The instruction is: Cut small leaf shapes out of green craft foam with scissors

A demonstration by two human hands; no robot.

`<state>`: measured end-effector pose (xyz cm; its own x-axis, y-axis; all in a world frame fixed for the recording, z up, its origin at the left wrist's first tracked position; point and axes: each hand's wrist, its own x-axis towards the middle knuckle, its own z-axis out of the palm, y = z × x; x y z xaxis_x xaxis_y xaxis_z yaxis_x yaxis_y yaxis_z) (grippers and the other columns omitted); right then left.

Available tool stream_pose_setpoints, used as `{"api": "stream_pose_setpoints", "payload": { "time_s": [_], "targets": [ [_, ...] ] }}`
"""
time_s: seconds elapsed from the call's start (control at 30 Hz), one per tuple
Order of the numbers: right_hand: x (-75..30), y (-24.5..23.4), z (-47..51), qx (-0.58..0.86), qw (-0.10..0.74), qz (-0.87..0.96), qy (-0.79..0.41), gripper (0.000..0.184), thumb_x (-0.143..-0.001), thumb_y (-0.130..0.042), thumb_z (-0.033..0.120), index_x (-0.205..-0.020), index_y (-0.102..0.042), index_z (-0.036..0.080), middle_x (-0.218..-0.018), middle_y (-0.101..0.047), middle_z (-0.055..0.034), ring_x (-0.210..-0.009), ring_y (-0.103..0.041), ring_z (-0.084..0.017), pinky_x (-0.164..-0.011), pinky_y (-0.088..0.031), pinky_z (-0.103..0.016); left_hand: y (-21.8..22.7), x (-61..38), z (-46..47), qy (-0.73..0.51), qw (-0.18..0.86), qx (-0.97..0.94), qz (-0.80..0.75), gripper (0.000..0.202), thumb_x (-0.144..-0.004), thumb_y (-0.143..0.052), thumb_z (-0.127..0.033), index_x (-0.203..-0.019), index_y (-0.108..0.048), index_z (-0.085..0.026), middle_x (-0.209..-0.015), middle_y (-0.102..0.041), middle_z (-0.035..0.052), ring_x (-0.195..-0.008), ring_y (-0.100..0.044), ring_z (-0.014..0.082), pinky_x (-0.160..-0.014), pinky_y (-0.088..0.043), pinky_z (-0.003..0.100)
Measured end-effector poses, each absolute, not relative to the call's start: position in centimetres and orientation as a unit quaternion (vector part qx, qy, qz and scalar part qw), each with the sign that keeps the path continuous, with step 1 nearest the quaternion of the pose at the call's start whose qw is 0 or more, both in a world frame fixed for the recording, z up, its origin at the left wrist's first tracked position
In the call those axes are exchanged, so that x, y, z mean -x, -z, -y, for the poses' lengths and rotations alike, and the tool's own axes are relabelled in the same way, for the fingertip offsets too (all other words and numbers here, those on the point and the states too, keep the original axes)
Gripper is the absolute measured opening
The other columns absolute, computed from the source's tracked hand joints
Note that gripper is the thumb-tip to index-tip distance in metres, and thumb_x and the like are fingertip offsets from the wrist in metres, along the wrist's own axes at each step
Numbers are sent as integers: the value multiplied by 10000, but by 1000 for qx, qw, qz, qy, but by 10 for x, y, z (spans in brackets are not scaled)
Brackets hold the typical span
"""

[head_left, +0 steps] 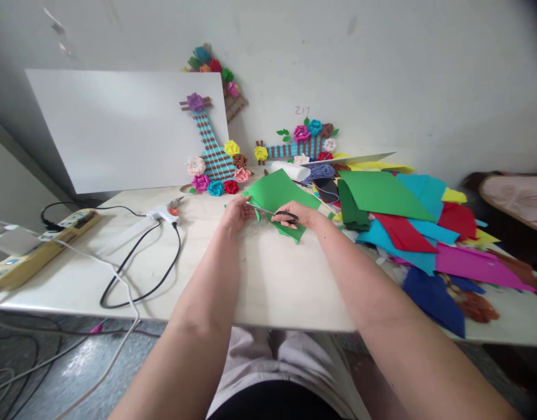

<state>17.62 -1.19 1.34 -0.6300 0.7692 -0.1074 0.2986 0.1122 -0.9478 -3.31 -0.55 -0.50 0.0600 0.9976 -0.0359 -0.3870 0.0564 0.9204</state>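
Note:
My left hand (pixel 236 212) pinches the near left edge of a green foam sheet (pixel 278 191) that lies on the pale table (pixel 268 280). My right hand (pixel 298 214) is closed round the black handles of a pair of scissors (pixel 272 213). The blades point left across the sheet toward my left hand. A smaller green piece (pixel 290 232) hangs just below the scissors.
A heap of coloured foam sheets (pixel 408 227) covers the table's right side. A glue gun (pixel 166 213) with a black cord and a yellow power strip (pixel 41 245) lie at left. Paper-flower guitar crafts (pixel 213 157) and a white board (pixel 124 128) lean on the wall.

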Motion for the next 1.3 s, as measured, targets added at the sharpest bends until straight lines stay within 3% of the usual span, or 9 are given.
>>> {"api": "stream_pose_setpoints", "payload": {
  "time_s": [0.37,0.67,0.93,1.07,1.3],
  "targets": [
    [-178,-11,9,378,225,722,-534,296,-645,-737,353,-688,-627,82,-433,-503,46,-315,-315,-13,-320,-192,-176,-2,30,10,-567,617,-362,-410,113,-721,-543,-252,-743,-549,-141,-519,-620,44,-471,-612,167,-497,-494,261],
    [-180,-19,16,366,239,725,-532,328,-598,-759,372,-587,-598,86,-404,-459,55,-321,-294,-9,-328,-162,-182,2,31,8,-567,612,-380,-398,112,-710,-553,-243,-757,-555,-142,-541,-630,45,-466,-608,168,-508,-502,274],
    [-180,-16,13,395,240,716,-523,345,-591,-763,390,-609,-615,79,-404,-476,47,-320,-288,-6,-326,-153,-178,5,31,6,-574,618,-377,-383,187,-709,-585,-243,-863,-564,-138,-563,-639,32,-478,-621,169,-509,-504,267],
    [-179,-14,12,385,229,731,-515,334,-583,-774,374,-607,-626,77,-411,-480,49,-318,-294,-6,-323,-177,-179,8,31,3,-585,617,-368,-377,202,-700,-597,-245,-871,-546,-150,-555,-626,10,-523,-647,185,-498,-496,252],
    [-191,-21,13,380,183,721,-550,325,-638,-735,358,-775,-666,71,-447,-536,32,-331,-383,-40,-322,-294,-178,5,28,8,-596,596,-384,-377,136,-755,-603,-219,-757,-475,-171,-539,-595,-13,-523,-644,156,-521,-509,238]
  ]
}}
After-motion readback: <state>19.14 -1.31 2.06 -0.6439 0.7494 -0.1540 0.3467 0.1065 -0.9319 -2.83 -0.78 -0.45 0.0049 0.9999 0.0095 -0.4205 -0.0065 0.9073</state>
